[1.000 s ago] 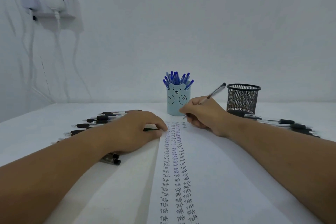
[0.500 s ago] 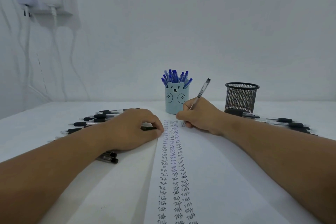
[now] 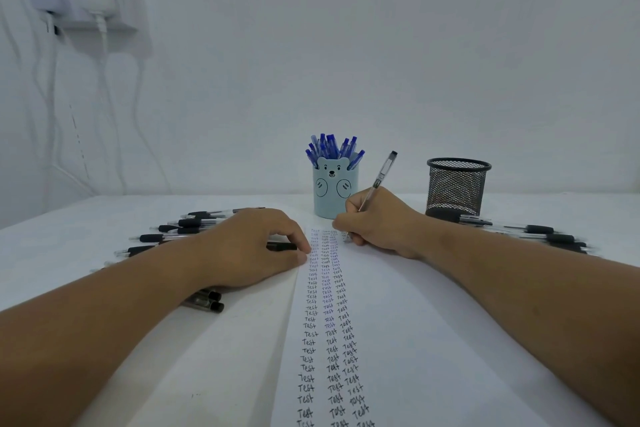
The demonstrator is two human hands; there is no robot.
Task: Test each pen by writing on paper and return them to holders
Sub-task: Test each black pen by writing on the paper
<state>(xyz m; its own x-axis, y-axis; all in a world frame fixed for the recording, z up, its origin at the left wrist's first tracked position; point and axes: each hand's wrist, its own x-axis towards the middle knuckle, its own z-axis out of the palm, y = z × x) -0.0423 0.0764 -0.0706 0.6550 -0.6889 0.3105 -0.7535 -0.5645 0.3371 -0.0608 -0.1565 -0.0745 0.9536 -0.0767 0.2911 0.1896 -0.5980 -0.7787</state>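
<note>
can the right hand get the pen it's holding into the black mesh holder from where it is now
Probably yes. The right hand grips the pen at the top of the paper, and the black mesh holder stands just to its right, upright with its mouth open. Nothing stands between them; loose pens lie low beside its base.

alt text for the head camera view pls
The right hand writes with a black pen atop a paper filled with columns of "Test", while the left hand presses its edge. Behind stand a blue bear holder and a mesh holder.
</note>
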